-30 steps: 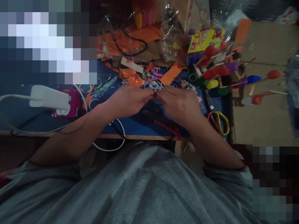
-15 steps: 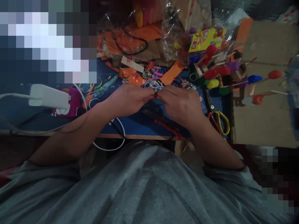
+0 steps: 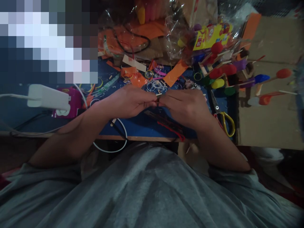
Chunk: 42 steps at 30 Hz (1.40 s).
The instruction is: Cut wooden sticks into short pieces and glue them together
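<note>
My left hand [image 3: 129, 102] and my right hand [image 3: 186, 106] meet fingertip to fingertip over the blue table top [image 3: 139, 125]. Both pinch one small dark piece [image 3: 158, 99] between thumbs and fingers; it is too small and dim to name. Just beyond the fingers lie several loose rubber bands [image 3: 155, 85] and orange paper scraps [image 3: 175, 73]. Dark and red strips [image 3: 169, 125] lie on the table under my right wrist.
Yellow-handled scissors [image 3: 224, 118] lie right of my right hand. A white power adapter [image 3: 47, 98] with its cable sits at the left. Stick toys with coloured balls [image 3: 228, 74] and crinkled plastic bags [image 3: 180, 34] crowd the back. Cardboard [image 3: 270, 120] lies at the right.
Both hands stay pinched together on the small piece and have drifted slightly down and toward me. The view has shifted a little.
</note>
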### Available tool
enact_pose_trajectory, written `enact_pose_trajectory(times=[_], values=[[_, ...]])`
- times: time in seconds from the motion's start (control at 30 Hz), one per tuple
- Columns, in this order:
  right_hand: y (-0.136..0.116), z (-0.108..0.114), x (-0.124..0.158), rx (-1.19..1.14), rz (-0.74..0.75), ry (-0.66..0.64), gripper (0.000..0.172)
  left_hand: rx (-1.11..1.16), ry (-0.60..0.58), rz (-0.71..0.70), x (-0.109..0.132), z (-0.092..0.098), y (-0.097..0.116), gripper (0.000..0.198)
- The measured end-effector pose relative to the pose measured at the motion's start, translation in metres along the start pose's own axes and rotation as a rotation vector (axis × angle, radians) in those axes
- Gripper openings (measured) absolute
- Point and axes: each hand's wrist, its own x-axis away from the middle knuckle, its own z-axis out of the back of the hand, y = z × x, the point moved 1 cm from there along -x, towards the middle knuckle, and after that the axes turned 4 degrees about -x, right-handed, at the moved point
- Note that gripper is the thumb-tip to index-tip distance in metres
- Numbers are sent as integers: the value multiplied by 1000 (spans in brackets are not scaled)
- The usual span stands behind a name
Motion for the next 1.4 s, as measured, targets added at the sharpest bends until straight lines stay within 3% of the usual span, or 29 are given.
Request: enact_pose_trajectory(times=[0.2,0.47,0.73,0.93,1.03,1.17,1.33,1.4], values=[[1,-1,1,2,-7,3,42,-9,-43,54,-1,1,2,38],[-11,-2,-5,126,-225,-90,46,-59,58,178,-4,0,9,40],[-22,14,-5,174,-194,-106,45,121,60,168,-8,9,20,44],[-34,27,-1,99,-147,93,48,376,59,157,-7,22,44,58],[-38,26,4,30,-236,141,43,486,81,232,2,23,58,62],[-45,26,11,-68,-317,174,32,320,230,301,27,21,67,59],[-61,36,19,-192,-385,206,33,-56,509,427,68,19,64,42],[-68,41,21,-236,-416,225,29,-118,497,506,80,14,63,38]])
